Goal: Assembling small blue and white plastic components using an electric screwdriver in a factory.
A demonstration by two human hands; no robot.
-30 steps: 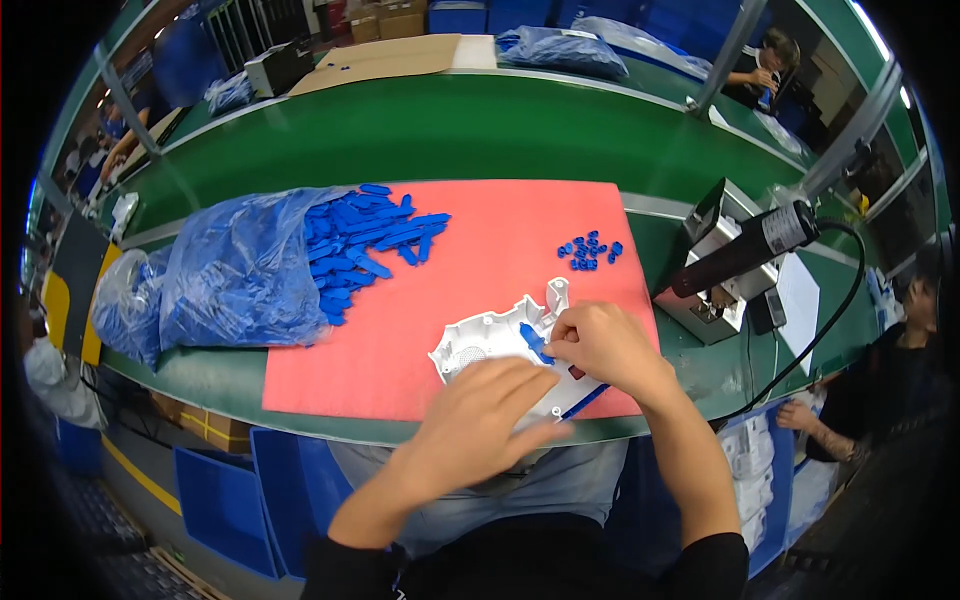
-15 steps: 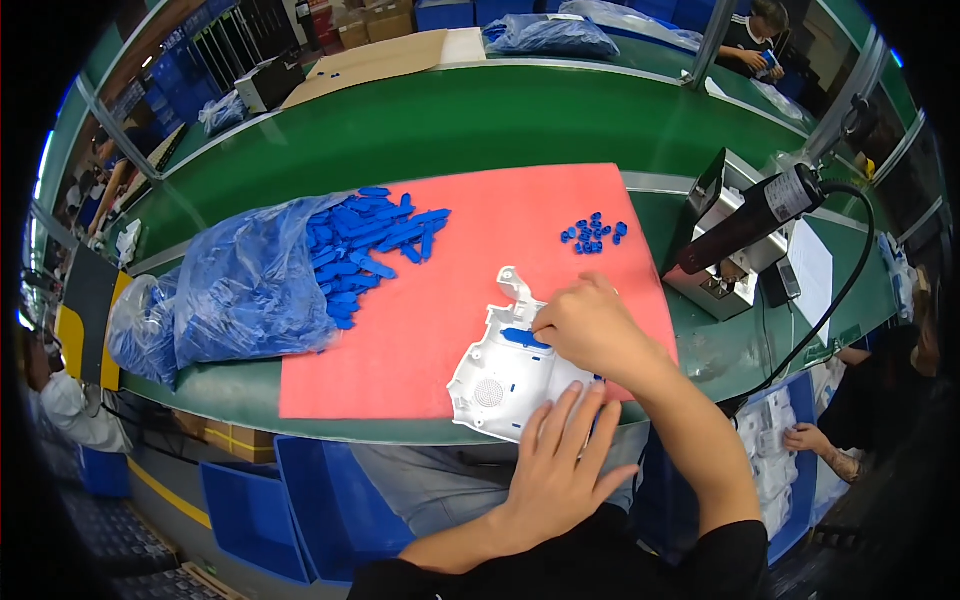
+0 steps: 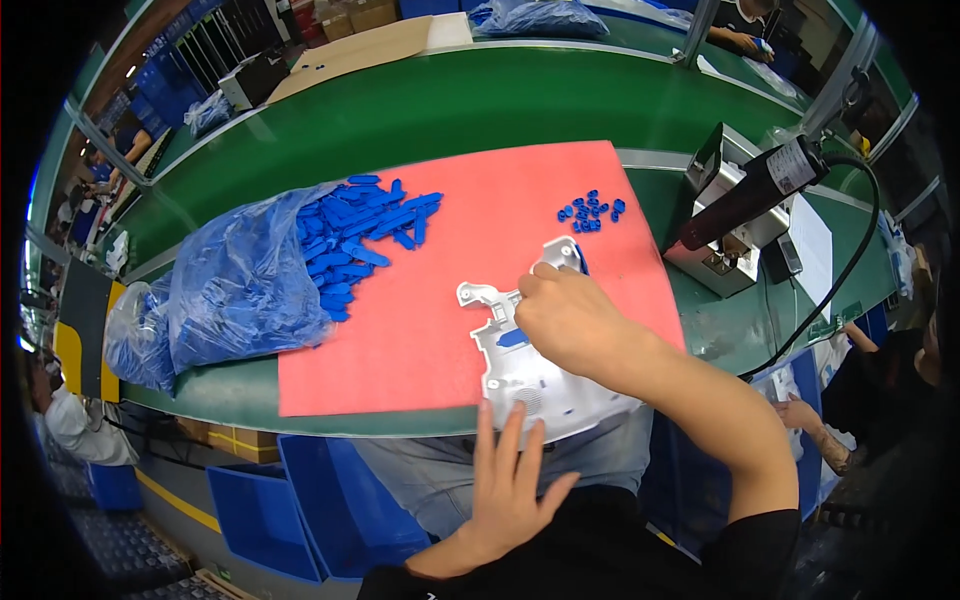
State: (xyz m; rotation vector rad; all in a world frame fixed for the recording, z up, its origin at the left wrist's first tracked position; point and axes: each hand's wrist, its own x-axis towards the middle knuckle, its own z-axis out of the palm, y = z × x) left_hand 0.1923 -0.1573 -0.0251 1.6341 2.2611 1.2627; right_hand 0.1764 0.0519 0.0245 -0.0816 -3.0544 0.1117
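Note:
A white plastic housing shell (image 3: 562, 392) lies tilted on the pink foam mat (image 3: 420, 370), its near end past the mat's front edge. Set in the shell is a blue plastic strip (image 3: 512, 338), partly covered by my right hand (image 3: 575, 315). That hand is closed over the shell's upper part with the fingers curled down; the fingertips and whatever they grip are hidden. My left hand (image 3: 510, 500) is open, fingers spread, the tips by the near left edge of the shell beside a round speaker grille. Another blue piece (image 3: 583, 258) shows along the shell's far edge.
Blue strips (image 3: 350, 240) spill from a clear plastic bag (image 3: 245, 285) on the left. Several small blue parts (image 3: 590, 212) sit at the mat's far right. A black cylindrical tool (image 3: 750, 205) with a cable leans over a metal box (image 3: 715, 270). Blue bins (image 3: 265, 520) stand below.
The shell has turned and shifted right, its far end now visible beyond my right hand. My right hand has moved slightly up and left; my left hand has moved left and down.

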